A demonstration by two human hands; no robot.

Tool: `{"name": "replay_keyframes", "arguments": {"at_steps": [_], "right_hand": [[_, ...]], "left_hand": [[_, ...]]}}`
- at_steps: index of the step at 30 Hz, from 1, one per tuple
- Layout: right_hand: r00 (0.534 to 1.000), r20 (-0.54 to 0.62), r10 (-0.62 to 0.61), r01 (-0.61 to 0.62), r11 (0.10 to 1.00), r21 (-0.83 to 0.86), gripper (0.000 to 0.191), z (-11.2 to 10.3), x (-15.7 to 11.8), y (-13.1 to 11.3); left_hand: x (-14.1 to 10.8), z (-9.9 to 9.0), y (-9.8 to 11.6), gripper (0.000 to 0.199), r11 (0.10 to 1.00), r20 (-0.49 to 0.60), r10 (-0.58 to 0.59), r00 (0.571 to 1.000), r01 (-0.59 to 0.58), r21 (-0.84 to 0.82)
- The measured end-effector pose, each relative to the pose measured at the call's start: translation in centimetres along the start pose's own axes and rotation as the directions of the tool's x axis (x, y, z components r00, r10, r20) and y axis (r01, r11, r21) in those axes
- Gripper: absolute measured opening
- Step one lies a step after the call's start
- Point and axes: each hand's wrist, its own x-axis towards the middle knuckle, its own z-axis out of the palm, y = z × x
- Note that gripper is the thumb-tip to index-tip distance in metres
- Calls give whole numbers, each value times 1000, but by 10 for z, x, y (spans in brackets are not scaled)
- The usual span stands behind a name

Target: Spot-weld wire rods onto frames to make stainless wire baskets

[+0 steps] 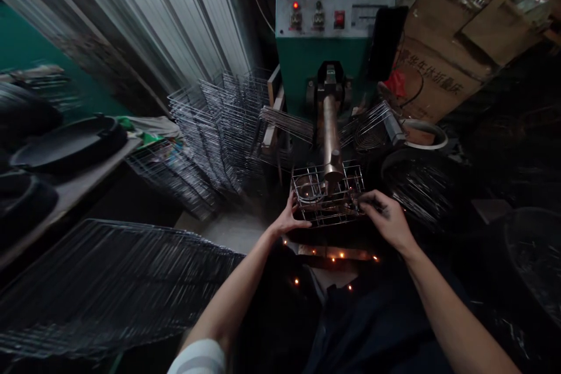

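A small wire rack (316,210) with a square grid sits under the copper-coloured electrode arm (331,134) of a spot welder (322,70). My left hand (289,217) grips the rack's left side, with its thumb along the near edge. At the right edge of the rack, my right hand (385,215) has its darkened fingertips pinched together. Whatever they hold is too small and dark to make out. The lower electrode is partly hidden behind the grid. Several orange sparks (342,255) glow below and in front of the rack.
Stacks of wire racks (214,128) stand left of the welder, and a large stack of wire grids (109,286) lies nearer. A dark basin (427,187) of thin wires is on the right. Cardboard boxes (442,64) stand behind. Black pans (70,143) rest on a left shelf.
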Motion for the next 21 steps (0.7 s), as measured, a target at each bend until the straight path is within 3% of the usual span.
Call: {"name": "replay_keyframes", "arguments": {"at_steps": [2, 4, 7, 10, 14, 19, 21], "right_hand": [[990, -1, 144, -142, 974, 174, 30, 2, -11, 0], [972, -9, 236, -223, 929, 297, 39, 6, -20, -1], [956, -5, 295, -269, 877, 397, 45, 4, -33, -7], [934, 55, 353, -339, 826, 451, 45, -5, -46, -18], [896, 192, 401, -444, 786, 430, 41, -8, -58, -31], [834, 434, 340, -525, 729, 439, 40, 5, -59, -28], [800, 525, 290, -530, 752, 392, 42, 9, -59, -24]], "left_hand": [[1, 4, -4, 132, 995, 29, -98, 995, 99, -32], [-1, 6, -2, 129, 991, 23, -126, 992, 127, -41], [-17, 2, 4, 122, 998, -3, -58, 998, 58, 27], [-47, 1, 15, 115, 965, 60, 64, 996, -77, 252], [-75, 22, 43, 110, 798, 150, 70, 986, -146, 584], [-71, 65, 79, 114, 577, 65, 57, 996, -86, 812], [-68, 77, 90, 109, 501, 69, 81, 994, -101, 859]]}}
